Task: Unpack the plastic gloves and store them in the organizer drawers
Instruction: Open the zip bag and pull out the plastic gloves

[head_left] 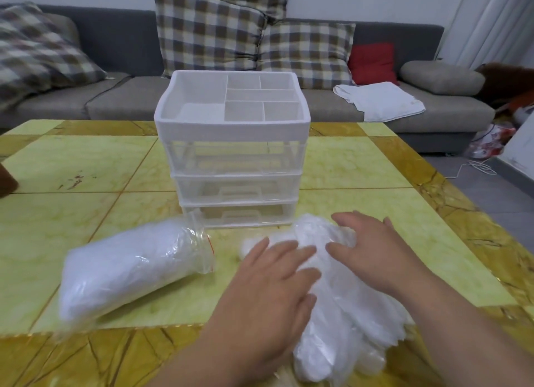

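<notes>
A loose pile of white plastic gloves (341, 323) lies on the table in front of me. My left hand (271, 285) rests flat on its left side with straight fingers. My right hand (372, 250) presses on the pile's far end, fingers spread. To the left lies a clear zip bag (130, 268) stuffed with more gloves, its red-lined mouth pointing right. Behind the pile stands the white organizer (234, 132) with a divided top tray and three clear drawers (237, 190), all pushed in.
The yellow-green tiled table (72, 170) extends left and right of the organizer. Behind it runs a grey sofa (121, 97) with checked cushions, a red cushion (372, 63) and a white cloth (378, 100). Clutter and a cable lie on the floor at right.
</notes>
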A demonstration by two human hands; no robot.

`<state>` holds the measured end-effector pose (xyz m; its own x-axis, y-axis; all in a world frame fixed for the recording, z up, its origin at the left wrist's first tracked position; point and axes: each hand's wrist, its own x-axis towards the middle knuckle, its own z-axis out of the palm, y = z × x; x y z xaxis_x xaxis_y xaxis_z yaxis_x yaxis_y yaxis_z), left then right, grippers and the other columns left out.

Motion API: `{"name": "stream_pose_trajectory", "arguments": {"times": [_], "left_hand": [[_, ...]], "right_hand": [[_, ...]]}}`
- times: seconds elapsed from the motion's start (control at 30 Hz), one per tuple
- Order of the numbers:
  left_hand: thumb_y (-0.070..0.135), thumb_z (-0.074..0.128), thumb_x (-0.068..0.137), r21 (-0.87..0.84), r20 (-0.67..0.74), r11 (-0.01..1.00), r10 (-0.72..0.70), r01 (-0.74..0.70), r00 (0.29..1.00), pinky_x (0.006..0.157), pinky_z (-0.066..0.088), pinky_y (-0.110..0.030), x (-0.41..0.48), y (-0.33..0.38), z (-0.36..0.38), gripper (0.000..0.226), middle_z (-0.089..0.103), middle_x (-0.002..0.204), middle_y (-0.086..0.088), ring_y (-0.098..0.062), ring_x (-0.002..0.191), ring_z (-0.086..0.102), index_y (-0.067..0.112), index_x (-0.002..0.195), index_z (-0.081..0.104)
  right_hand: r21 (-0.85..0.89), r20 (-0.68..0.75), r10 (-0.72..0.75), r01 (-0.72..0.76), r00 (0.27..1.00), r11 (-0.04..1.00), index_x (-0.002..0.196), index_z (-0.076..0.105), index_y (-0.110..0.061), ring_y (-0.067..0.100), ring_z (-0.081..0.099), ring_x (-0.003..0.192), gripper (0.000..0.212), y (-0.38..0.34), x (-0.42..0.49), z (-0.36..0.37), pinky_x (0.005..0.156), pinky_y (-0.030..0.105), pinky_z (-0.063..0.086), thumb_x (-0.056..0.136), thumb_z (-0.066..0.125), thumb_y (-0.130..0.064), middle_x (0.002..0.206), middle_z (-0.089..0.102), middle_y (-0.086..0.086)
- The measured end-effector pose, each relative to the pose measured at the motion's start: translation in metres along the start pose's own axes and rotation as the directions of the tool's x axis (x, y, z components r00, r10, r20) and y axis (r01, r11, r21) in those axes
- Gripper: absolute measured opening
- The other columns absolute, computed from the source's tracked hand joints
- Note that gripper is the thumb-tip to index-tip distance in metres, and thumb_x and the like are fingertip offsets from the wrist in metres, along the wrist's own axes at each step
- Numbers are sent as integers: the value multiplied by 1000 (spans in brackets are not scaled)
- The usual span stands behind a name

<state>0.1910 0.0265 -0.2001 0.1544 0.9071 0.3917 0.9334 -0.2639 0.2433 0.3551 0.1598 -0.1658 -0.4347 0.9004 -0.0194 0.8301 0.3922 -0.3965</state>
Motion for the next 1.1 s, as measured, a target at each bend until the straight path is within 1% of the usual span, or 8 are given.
{"name": "stream_pose_trajectory", "arguments": {"times": [0.17,0.27,0.37,0.63,0.8,0.93,1.0,1.1], "left_hand": [[42,23,84,90,386,992,-118,91,915,110,34,-37,-2,-11,19,47,63,114,14,-9,112,55,29,97,67],[39,28,89,66,358,991,-132,116,924,100,38,-34,3,-7,12,39,63,106,10,-11,101,56,25,91,64],[42,49,96,-78,236,963,-233,257,943,93,41,-28,2,-2,7,19,50,114,14,-10,101,55,32,112,49],[43,66,89,-226,139,926,-276,302,951,85,42,-17,3,2,10,90,3,149,27,-1,120,48,41,149,-2],[23,66,85,-228,164,930,-256,289,953,86,46,-21,4,0,13,113,6,156,33,-3,110,52,53,145,-25],[10,59,82,-292,119,909,-273,296,955,84,46,-20,7,-5,16,87,48,130,29,-3,102,56,57,145,21],[12,62,79,-329,97,896,-280,297,955,73,47,-23,9,-9,17,49,55,102,19,-4,88,57,46,115,59],[1,63,79,-561,123,699,-460,444,880,56,39,-13,18,-16,21,31,55,78,12,-1,68,54,30,70,59]], "right_hand": [[-164,19,29,-26,999,986,144,44,-32,16,47,128,58,-8,-3,0,122,50,-4,90,55,-50,122,59,-10],[-138,-48,-60,53,997,989,138,51,-34,12,52,117,50,-18,-11,-6,123,43,10,89,56,-47,112,58,-15],[-5,-68,-111,111,991,994,132,56,-37,6,55,101,46,-25,-19,-7,98,27,42,87,61,-44,105,58,-17],[281,-3,-25,24,1000,960,117,67,-36,0,63,76,32,-20,-17,-7,67,21,46,86,66,-29,92,68,-17],[660,188,-21,-111,982,743,102,71,-13,23,73,73,20,-25,-19,-17,69,28,55,91,57,-2,89,76,5],[803,322,-111,-209,940,558,90,66,3,41,73,81,21,-30,-23,-20,76,35,53,92,47,11,89,71,18],[843,304,-79,-230,949,486,83,67,0,40,73,80,24,-29,-20,-22,75,38,51,92,47,10,86,69,18],[770,128,121,-175,984,613,77,68,-4,25,68,72,15,-18,-12,-21,60,33,54,90,61,-3,84,70,16]]}}
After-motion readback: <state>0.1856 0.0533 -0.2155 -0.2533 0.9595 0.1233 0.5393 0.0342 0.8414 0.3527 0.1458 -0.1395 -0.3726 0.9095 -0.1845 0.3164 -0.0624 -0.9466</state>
